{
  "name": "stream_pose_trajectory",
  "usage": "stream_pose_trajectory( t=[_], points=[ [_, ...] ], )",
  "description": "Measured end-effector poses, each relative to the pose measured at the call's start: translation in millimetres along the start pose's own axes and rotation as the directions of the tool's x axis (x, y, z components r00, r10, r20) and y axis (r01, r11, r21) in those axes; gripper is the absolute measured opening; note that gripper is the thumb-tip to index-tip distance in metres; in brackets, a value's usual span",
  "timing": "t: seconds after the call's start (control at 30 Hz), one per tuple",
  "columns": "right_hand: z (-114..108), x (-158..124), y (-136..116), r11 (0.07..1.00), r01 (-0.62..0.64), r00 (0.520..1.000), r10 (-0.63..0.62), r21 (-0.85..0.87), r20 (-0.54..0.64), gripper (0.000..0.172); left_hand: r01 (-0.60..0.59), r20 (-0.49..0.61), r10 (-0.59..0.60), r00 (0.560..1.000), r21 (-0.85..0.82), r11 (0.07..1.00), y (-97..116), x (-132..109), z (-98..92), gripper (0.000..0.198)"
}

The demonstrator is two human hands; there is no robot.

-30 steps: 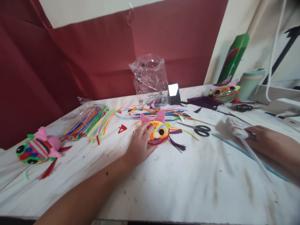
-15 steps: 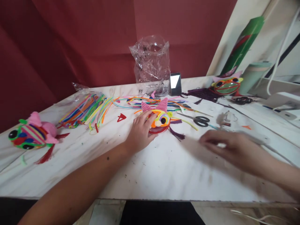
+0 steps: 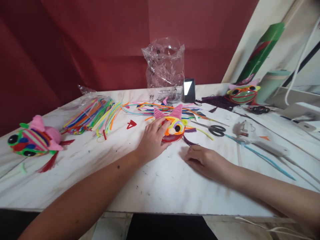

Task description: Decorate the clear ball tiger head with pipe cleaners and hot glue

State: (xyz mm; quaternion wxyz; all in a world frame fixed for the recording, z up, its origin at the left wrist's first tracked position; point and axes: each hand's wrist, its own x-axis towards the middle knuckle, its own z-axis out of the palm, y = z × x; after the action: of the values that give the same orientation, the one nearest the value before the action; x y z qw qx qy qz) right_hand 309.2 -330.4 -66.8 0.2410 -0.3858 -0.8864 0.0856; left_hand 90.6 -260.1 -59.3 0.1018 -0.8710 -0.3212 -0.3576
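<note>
My left hand is closed around the left side of a colourful pipe-cleaner animal figure. The figure has pink striped ears, a large black eye and a red lower edge. A purple tassel hangs from its right side. Just below that tassel, my right hand rests near the table with its fingers curled in. Anything between those fingers is hidden, and I cannot tell whether they grip the tassel end. Black-handled scissors lie to the right of the figure.
A glue gun and a blue pipe cleaner lie at right. Bundled pipe cleaners and another figure are at left. Behind stand a phone and plastic bag; a third figure sits back right.
My right hand has moved left, from in front of the glue gun to beside the purple tassel. My left hand stays on the figure. The view has shifted slightly.
</note>
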Motion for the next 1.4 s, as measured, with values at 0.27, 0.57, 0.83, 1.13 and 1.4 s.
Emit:
stream_pose_trajectory(
  t=[0.27, 0.57, 0.83, 1.13, 1.4],
  points=[
    [-19, 20, -2, 0.986, -0.11, 0.961, 0.137, 0.122, -0.241, 0.016, -0.008, -0.013, 0.008, 1.0, -0.001, 1.0, -1, -1, 1.0, 0.064],
    [-20, 55, 3, 0.974, -0.096, 0.879, 0.18, 0.207, -0.442, 0.012, -0.006, -0.018, 0.006, 1.0, 0.006, 1.0, 2, -1, 0.6, 0.062],
    [-13, 54, 7, 0.977, -0.104, 0.867, 0.181, 0.186, -0.465, 0.011, -0.032, -0.017, 0.033, 0.999, 0.036, 0.999, 5, 0, 0.8, 0.06],
    [-11, 53, 6, 0.965, -0.1, 0.856, 0.207, 0.243, -0.473, 0.009, -0.033, -0.011, 0.034, 0.999, 0.04, 0.999, 6, 1, 0.2, 0.058],
    [-10, 48, 7, 0.974, -0.06, 0.84, 0.168, 0.218, -0.517, 0.008, -0.038, -0.024, 0.039, 0.999, 0.049, 0.998, 5, 0, 0.8, 0.059]
  ],
)
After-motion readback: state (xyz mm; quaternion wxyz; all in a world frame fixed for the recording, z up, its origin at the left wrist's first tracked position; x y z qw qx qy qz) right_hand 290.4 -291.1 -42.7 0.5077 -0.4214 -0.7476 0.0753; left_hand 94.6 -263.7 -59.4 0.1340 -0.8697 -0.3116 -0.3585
